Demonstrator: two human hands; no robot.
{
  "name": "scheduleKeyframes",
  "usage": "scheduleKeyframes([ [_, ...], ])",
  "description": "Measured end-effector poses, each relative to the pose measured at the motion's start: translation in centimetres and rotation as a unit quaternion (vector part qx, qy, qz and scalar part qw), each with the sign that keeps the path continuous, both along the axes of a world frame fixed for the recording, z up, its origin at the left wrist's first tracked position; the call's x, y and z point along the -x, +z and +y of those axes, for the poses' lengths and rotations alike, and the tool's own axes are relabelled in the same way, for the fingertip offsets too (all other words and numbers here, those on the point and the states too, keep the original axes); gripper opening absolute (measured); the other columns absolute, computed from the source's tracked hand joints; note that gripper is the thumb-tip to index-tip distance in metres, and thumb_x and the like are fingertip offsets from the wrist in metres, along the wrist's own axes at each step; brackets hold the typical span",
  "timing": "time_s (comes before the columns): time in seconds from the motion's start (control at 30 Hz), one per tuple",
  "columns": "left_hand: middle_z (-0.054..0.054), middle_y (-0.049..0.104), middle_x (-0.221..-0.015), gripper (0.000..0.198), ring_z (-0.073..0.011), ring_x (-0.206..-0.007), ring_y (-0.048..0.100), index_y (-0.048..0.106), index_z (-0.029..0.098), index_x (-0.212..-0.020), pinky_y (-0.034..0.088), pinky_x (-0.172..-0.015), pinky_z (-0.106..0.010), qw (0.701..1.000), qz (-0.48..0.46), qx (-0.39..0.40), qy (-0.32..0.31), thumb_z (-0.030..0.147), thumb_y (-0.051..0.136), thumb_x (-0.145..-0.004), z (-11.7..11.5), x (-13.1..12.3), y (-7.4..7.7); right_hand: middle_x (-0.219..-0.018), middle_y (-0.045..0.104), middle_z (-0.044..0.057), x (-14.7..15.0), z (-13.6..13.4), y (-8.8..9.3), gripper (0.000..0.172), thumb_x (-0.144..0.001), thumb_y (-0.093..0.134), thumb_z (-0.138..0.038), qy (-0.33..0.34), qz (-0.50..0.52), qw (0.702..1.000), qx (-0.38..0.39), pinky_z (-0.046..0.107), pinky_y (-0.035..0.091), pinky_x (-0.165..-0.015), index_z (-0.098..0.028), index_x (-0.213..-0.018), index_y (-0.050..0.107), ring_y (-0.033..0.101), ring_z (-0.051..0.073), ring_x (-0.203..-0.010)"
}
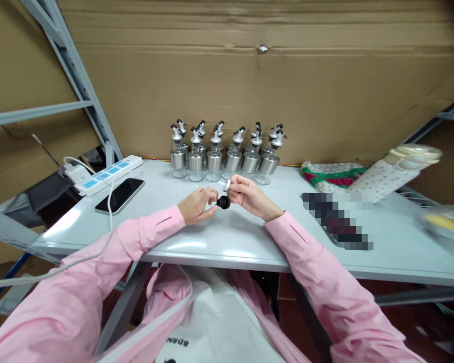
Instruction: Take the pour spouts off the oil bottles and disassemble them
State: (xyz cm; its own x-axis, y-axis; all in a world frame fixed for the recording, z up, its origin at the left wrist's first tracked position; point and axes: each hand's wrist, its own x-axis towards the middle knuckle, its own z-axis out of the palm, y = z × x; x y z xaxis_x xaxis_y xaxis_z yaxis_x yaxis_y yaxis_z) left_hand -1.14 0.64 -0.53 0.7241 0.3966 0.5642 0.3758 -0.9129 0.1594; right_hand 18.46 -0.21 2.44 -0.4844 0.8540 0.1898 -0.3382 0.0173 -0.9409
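Note:
Both my hands meet over the middle of the grey table. My right hand pinches a small pourer cap, black at its lower end with a white piece on top. My left hand is curled, its fingertips pressed against the black end of the same cap. Behind the hands stand several glass bottles with steel sleeves and black-and-white pourer tops, in two rows by the cardboard wall.
A black phone and a white power strip with a cable lie at the left. At the right are a patterned cloth, a dotted sleeve and a blurred bag. A white bag hangs below the table edge.

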Motion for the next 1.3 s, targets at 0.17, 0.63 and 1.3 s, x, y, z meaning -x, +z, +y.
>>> scheduleKeyframes([
  [0.17, -0.006, 0.059, -0.100, 0.020, -0.0132, -0.079, 0.055, 0.050, 0.023, -0.104, 0.042, -0.078, -0.031, 0.994, 0.002, -0.104, 0.020, 0.025, 0.041, -0.087, 0.6, 0.4, 0.2, -0.057, 0.043, -0.007, 0.0, 0.0, 0.2, 0.023, -0.070, 0.066, -0.023, -0.004, 0.017, 0.999, 0.028, 0.022, 0.038, -0.054, -0.019, -0.068, 0.043, 0.041, 0.007, -0.053],
  [0.63, -0.007, 0.066, -0.091, 0.031, -0.0160, -0.082, 0.060, 0.058, 0.018, -0.092, 0.036, -0.082, -0.034, 0.994, 0.023, -0.090, 0.050, 0.045, 0.044, -0.086, 0.6, 0.6, 0.4, -0.066, 0.051, -0.006, -0.3, 0.3, -0.4, 0.028, -0.073, 0.065, -0.029, 0.040, -0.008, 0.999, 0.013, 0.027, 0.044, -0.065, -0.023, -0.096, 0.051, 0.050, 0.008, -0.060],
  [1.3, 0.001, 0.053, -0.055, 0.051, -0.0120, -0.053, 0.052, 0.045, 0.018, -0.071, 0.042, -0.063, -0.027, 0.935, -0.151, 0.306, 0.095, 0.056, 0.017, -0.088, 0.2, -0.6, -0.5, -0.059, 0.056, -0.006, -0.4, 0.5, 0.1, 0.019, -0.071, 0.068, -0.032, -0.045, -0.006, 0.998, -0.035, 0.031, 0.048, -0.070, -0.020, -0.083, 0.059, 0.053, 0.008, -0.053],
])
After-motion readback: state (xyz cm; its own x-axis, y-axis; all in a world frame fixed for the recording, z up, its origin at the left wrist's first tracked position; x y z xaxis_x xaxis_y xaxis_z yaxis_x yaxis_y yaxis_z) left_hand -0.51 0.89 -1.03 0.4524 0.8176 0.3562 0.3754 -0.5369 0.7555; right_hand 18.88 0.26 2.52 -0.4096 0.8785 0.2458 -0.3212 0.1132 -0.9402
